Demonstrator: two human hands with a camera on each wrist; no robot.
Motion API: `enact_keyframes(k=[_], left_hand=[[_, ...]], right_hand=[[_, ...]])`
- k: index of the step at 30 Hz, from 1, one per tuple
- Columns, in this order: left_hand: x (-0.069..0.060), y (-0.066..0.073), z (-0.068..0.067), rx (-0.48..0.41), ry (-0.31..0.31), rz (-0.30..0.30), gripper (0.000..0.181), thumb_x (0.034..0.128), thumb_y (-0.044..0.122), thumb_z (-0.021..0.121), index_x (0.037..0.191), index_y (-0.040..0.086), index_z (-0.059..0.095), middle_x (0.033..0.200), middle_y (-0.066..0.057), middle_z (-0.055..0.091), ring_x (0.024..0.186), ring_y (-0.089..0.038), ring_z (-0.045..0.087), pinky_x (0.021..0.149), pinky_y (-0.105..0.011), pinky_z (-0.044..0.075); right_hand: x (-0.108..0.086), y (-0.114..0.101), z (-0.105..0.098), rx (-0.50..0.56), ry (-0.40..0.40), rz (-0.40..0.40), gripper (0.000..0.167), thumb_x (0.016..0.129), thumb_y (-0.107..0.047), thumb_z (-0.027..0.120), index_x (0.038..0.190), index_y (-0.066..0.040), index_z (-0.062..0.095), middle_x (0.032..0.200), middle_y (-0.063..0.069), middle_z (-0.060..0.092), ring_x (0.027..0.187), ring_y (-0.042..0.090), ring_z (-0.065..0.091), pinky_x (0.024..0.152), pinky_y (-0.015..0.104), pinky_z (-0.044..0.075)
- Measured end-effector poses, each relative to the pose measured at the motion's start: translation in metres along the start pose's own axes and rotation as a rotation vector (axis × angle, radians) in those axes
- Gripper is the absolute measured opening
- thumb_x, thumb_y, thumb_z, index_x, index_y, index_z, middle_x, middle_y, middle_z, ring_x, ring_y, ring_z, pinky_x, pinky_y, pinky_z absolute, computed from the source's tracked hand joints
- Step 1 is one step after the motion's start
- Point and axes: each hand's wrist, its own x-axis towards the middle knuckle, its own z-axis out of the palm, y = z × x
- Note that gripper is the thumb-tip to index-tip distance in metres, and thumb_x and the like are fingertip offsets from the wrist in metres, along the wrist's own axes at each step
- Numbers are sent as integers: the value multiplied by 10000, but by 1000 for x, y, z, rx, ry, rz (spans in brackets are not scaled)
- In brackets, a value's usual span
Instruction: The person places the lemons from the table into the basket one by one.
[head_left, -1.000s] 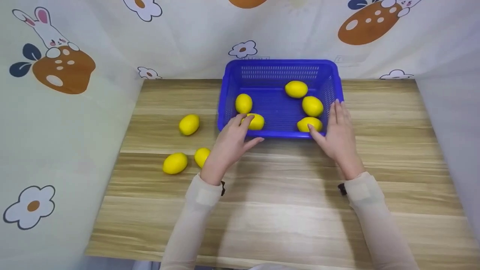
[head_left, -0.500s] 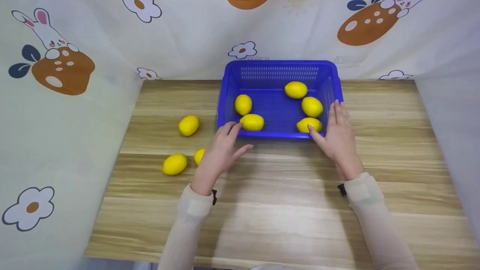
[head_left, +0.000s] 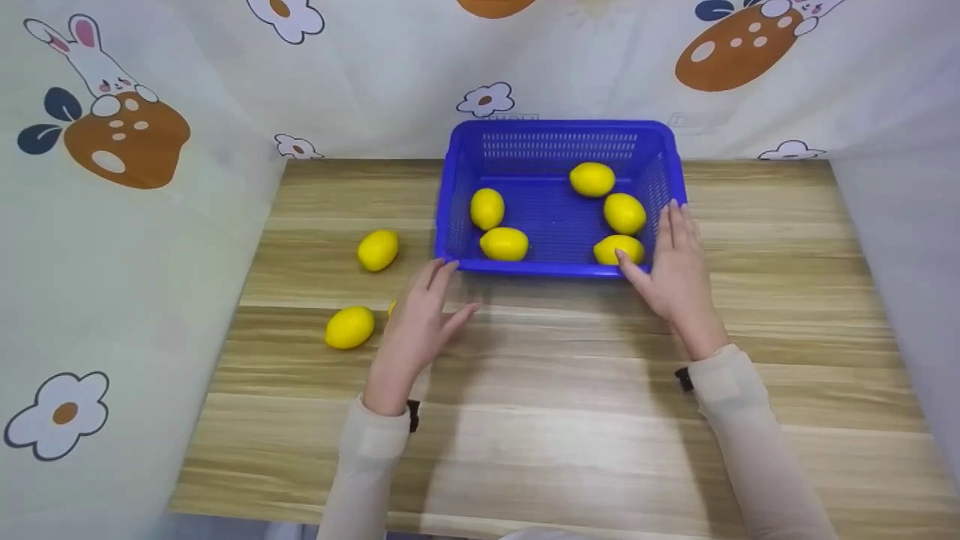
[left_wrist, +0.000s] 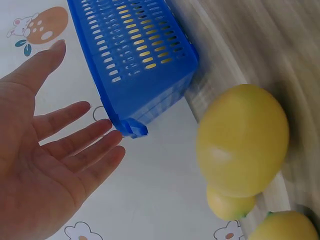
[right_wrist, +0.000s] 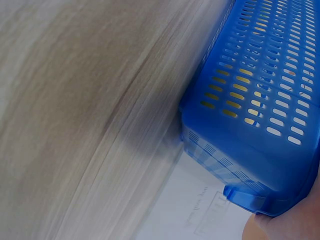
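My left hand (head_left: 416,322) is empty, fingers extended and thumb spread, just off the front-left corner of the blue plastic basket (head_left: 540,269). In the left wrist view its palm (left_wrist: 35,170) shows bare. Straight fingers of my right hand (head_left: 681,274) lie along the basket's right rim, while the thumb reaches over the front-right corner by a lemon (head_left: 619,249). Several more yellow lemons (head_left: 505,244) lie inside the basket. Left of it, on the table, are a lemon (head_left: 378,250) farther back and another (head_left: 349,327) nearer. A third lemon (left_wrist: 243,140) is mostly hidden behind my left hand in the head view.
The wood-grain table (head_left: 570,420) extends in front of the basket and to both sides. A printed curtain (head_left: 375,75) with rabbits and flowers hangs close behind the basket and along both sides of the table.
My left hand has drawn back from over the basket's front-left lemon, moving left and toward me, and now covers most of one table lemon. The right hand and basket have stayed put.
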Motion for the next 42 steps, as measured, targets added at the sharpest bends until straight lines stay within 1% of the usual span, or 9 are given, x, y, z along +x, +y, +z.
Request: enact_keyframes(k=[3,9,12,15,18,23,29,35,42], left_hand=[[-6,-3,2,1,2,-27,609,942,257,826,1386,-89,592,1374,-311,609,1262,-465,620,1113,-549,510],[-16,-8,1,2,-35,-103,617,942,234,826,1409,-86,579,1396,-328,595,1290,-483,597,1128,-573,488],[-21,-12,-1,9,-30,-113,621,942,255,828,1394,-95,585,1391,-350,592,1280,-502,601,1112,-587,497],[-26,-16,-2,16,-27,-115,617,942,273,827,1373,-103,595,1359,-346,608,1254,-503,612,1084,-591,516],[-29,-21,-4,17,-44,-132,612,944,273,824,1366,-109,600,1350,-340,611,1263,-497,603,1090,-588,512],[-35,-29,-6,15,-88,-174,616,934,251,835,1372,-114,601,1370,-348,598,1298,-494,582,1113,-577,501],[-38,-37,-9,37,-159,-198,687,920,286,849,1409,-114,580,1400,-344,582,1325,-483,569,1146,-565,477],[-39,-46,-13,66,-234,-185,722,906,282,865,1435,-103,560,1416,-349,568,1325,-490,562,1149,-578,469],[-37,-57,-14,55,-320,-167,794,838,195,919,1471,-87,530,1458,-351,526,1348,-497,538,1130,-592,481]], right_hand=[[0,0,0,1,-2,2,958,1022,-508,562,1598,170,207,1712,339,134,1614,473,87,1332,547,60],[0,1,0,-4,-12,9,970,1023,-524,554,1603,166,195,1716,332,123,1614,473,84,1333,544,57],[0,1,0,-7,-21,13,979,1024,-535,552,1607,162,188,1722,324,113,1614,473,83,1333,541,53],[0,0,0,-3,-9,7,972,1019,-519,565,1599,171,202,1716,332,131,1610,481,98,1332,546,62],[0,0,0,2,9,-3,961,1015,-499,579,1589,183,218,1705,345,155,1608,483,106,1331,550,68],[0,0,1,-1,11,-3,958,1017,-498,581,1588,182,222,1704,345,162,1612,474,103,1333,542,68],[0,-1,-1,-5,-2,7,961,1021,-508,573,1594,176,214,1710,337,149,1614,470,99,1333,538,64],[0,-2,-1,-12,-10,7,960,1023,-512,570,1594,174,216,1713,335,140,1609,478,107,1333,543,67],[-1,-1,0,-7,-2,8,962,1019,-506,577,1596,173,214,1713,335,140,1613,472,95,1332,545,61]])
